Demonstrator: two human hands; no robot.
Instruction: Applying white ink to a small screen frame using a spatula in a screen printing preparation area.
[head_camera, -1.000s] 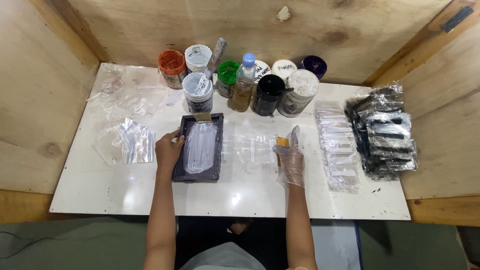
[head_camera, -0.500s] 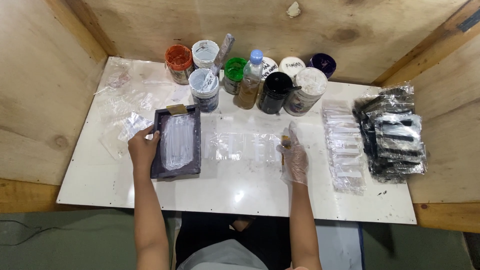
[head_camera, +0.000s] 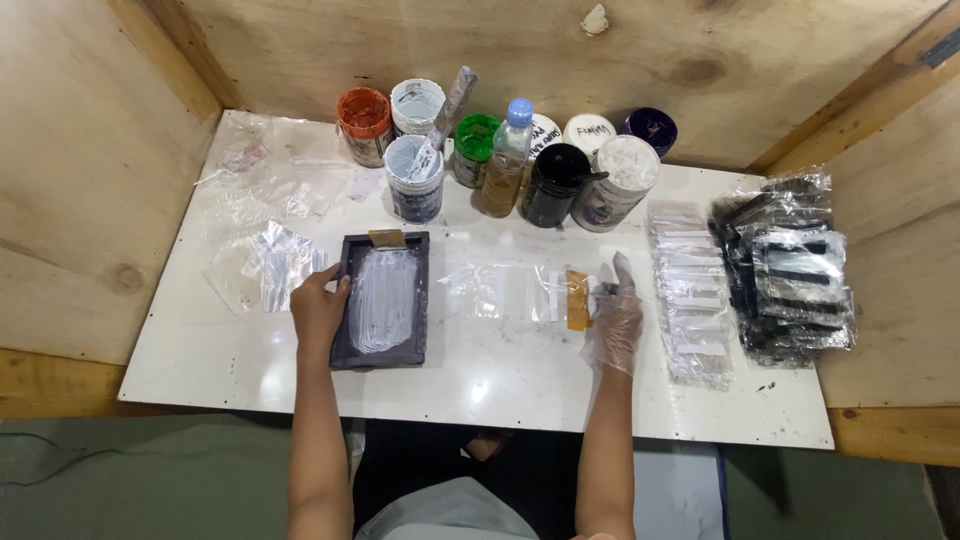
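Left hand (head_camera: 318, 310) on dark frame (head_camera: 383, 300), gloved right hand (head_camera: 617, 318) beside clear bags (head_camera: 505, 292)

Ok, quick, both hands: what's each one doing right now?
Left hand: gripping the edge of the dark tray.
Right hand: gloved, open, resting flat beside the yellow-brown piece.

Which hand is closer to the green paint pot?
The left hand, though only slightly. It rests on the dark tray's left edge, below and left of the green paint pot. The gloved right hand lies farther off, below and right of it.
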